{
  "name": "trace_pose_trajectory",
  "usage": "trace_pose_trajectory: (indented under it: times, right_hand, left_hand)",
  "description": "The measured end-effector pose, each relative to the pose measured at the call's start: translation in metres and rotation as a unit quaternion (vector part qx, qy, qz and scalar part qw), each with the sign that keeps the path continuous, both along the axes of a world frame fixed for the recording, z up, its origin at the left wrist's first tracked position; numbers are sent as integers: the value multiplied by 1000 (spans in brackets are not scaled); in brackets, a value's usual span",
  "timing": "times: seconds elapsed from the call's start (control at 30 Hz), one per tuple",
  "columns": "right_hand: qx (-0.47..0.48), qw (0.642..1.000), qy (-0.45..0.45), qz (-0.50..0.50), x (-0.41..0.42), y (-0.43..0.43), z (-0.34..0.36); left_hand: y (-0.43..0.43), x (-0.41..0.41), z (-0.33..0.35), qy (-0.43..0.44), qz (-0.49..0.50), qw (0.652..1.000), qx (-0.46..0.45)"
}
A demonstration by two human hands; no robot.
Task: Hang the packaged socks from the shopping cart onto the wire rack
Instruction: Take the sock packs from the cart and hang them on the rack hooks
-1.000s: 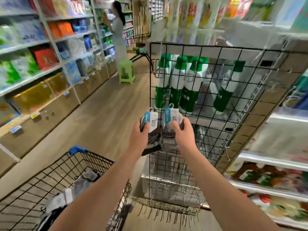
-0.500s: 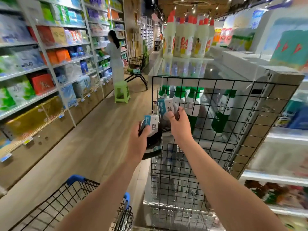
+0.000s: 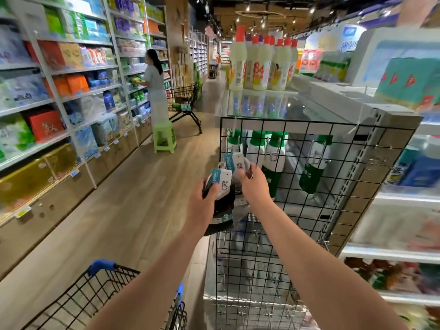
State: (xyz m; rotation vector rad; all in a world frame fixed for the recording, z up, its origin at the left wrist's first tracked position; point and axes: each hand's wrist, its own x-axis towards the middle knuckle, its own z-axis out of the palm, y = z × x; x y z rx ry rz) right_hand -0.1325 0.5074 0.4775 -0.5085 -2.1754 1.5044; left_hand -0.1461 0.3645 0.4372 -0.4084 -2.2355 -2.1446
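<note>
Both hands are up at the wire rack point(image 3: 309, 210), each clamped on its own pack. Left hand point(image 3: 202, 206) pinches a dark sock pack point(image 3: 222, 210) by its card header, thumb on the front, and holds it just off the rack's left edge. Right hand point(image 3: 253, 186) grips a grey sock pack point(image 3: 238, 167) whose header now sits higher than half a second ago, raised against the upper grid right beside the leftmost hook point(image 3: 232, 145).

That lift suggests the hanging step is under way: the header hole looks close to the hook, though whether it is threaded on yet I cannot tell, since fingers cover it.

Counted: two sock packs in hand, one per hand. Three bare hooks show clearly along the rack's upper row, with more small ones blurred near the bottom. Behind the grid hang at least four green-and-white bottles point(image 3: 273, 167). One shopping cart point(image 3: 107, 294) stands at lower left, its contents out of sight from here. On top of the shelf stand about six white bottles with red caps point(image 3: 259, 65).
</note>
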Motion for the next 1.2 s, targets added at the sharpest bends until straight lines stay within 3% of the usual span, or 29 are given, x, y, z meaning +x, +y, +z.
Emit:
trace_pose_trajectory:
  times: [0.13,0.23,0.3,0.37,0.5,0.7,1.2]
  right_hand:
    - [-2,999,-29,-15,4,-3,-4]
    - [28,997,18,-66,17,-7,-13]
    - [-37,996,75,-28,33,-13,-22]
    - [-99,991,74,44,48,-22,-27]
    - [-44,995,86,25,48,-24,-32]
    - [-66,992,97,-35,32,-18,-16]
    - [-4,995,59,-77,-7,-14,-19]
  left_hand:
    - [1,-2,-3,2,-14,1000,7]
    - [-2,0,-7,13,-26,999,16]
    - [-2,3,-7,24,-35,999,17]
    - [1,6,-5,29,-48,998,25]
    - [14,7,3,34,-64,997,20]
    - [23,-7,11,49,-25,998,9]
    - [33,-36,18,5,56,998,-28]
